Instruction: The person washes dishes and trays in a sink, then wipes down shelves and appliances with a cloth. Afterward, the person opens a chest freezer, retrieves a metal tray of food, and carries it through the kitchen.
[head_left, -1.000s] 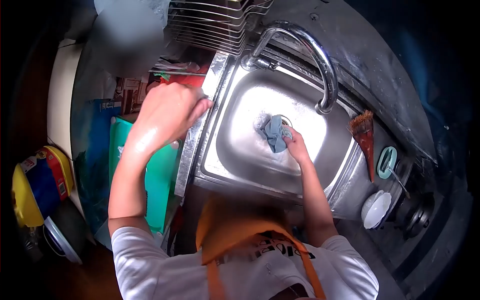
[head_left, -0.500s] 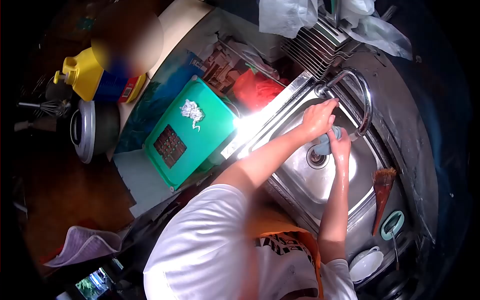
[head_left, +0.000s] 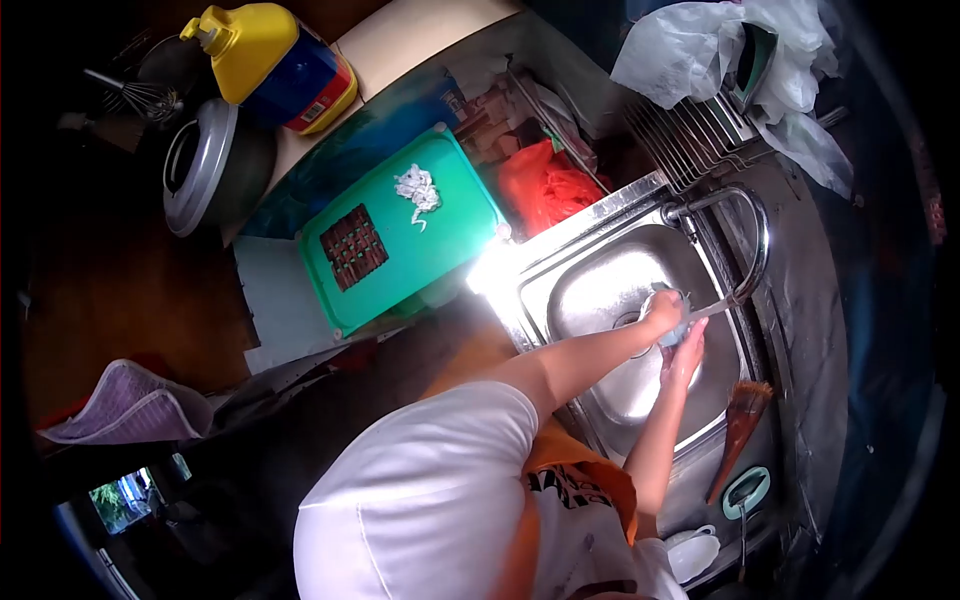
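Note:
Over the steel sink (head_left: 578,290), my left hand (head_left: 662,312) is closed around a wet, pale blue-grey cloth (head_left: 672,334). My right hand (head_left: 686,352) lies right beside it, fingers stretched out and palm turned toward the cloth; whether it touches the cloth is hard to tell. A curved chrome faucet (head_left: 765,240) runs a stream of water (head_left: 710,310) onto the hands. Part of the drain (head_left: 627,320) shows behind my left forearm.
A brown brush (head_left: 741,425), a green-rimmed oval item (head_left: 746,492) and a white bowl (head_left: 692,553) sit along the sink's near right. Left are a green tray (head_left: 400,265), red plastic bag (head_left: 552,190) and yellow-blue jug (head_left: 285,70). A wire rack (head_left: 690,140) stands behind.
The view has shifted. My left hand has closed on the cloth, which my right hand gripped before. The right hand's fingers have straightened, and both hands are now by the water stream.

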